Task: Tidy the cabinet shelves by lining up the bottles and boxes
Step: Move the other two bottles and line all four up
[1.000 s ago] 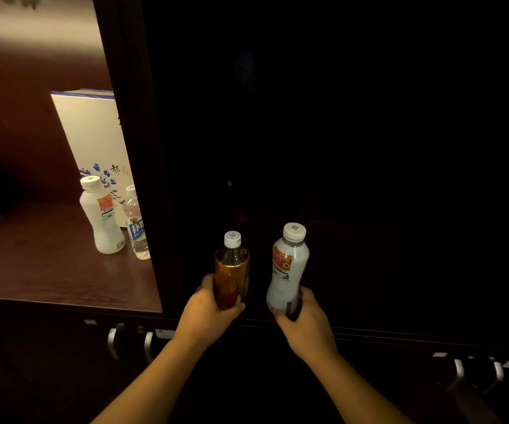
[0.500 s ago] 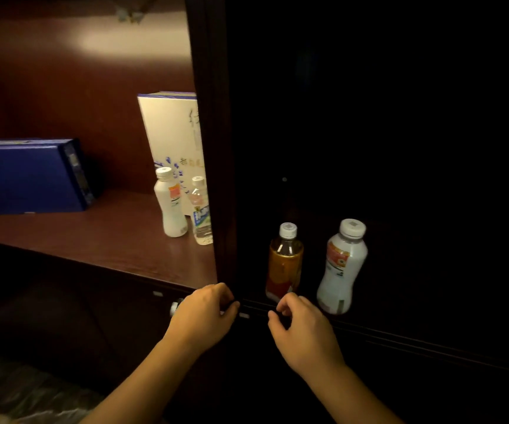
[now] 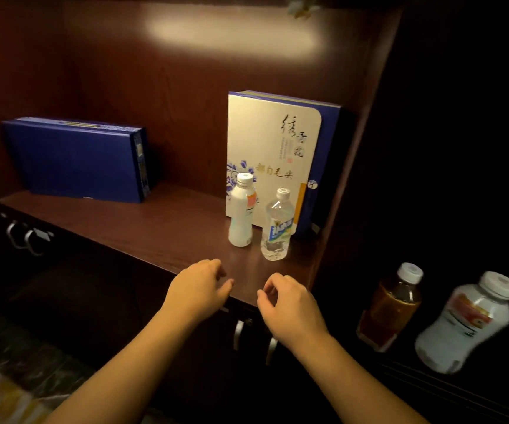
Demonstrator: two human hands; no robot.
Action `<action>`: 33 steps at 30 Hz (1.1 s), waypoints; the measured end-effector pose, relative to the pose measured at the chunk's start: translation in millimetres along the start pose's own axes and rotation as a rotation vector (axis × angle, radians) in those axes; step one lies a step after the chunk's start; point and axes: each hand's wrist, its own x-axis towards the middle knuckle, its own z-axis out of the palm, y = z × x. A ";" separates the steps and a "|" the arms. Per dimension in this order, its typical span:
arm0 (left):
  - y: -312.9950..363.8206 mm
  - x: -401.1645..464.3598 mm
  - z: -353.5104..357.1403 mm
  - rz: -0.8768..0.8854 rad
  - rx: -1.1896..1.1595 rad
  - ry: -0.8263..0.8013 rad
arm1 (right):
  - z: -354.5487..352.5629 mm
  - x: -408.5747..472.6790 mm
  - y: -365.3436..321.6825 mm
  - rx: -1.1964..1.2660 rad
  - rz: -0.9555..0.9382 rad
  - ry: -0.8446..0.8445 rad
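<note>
Both hands, left (image 3: pixel 196 290) and right (image 3: pixel 291 307), hover at the shelf (image 3: pixel 155 234) edge, fingers loosely curled, grasping nothing. White bottle (image 3: pixel 241 211) and clear bottle (image 3: pixel 277 226) stand just beyond.

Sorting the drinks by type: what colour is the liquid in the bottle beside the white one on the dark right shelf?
Amber-brown, in the head view: amber bottle.

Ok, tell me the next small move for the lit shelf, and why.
Probably reach forward: left hand to the white plastic bottle, right hand to the clear water bottle. Both hands hover empty at the shelf edge, and the bottles stand unevenly.
</note>
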 end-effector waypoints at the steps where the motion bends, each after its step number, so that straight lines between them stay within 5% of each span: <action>1: -10.5 12.7 -2.5 0.000 -0.009 -0.001 | 7.3 13.2 -6.0 -0.002 0.029 0.001; 13: -55.8 147.4 12.0 0.109 -0.079 -0.133 | 39.7 111.3 -8.9 -0.052 0.448 0.146; 21: -48.9 193.3 41.4 0.033 -0.231 -0.156 | 46.4 142.4 16.8 -0.045 0.717 0.163; 33: -44.9 209.8 55.8 0.040 -0.445 -0.147 | 58.0 170.3 28.7 0.123 0.706 0.234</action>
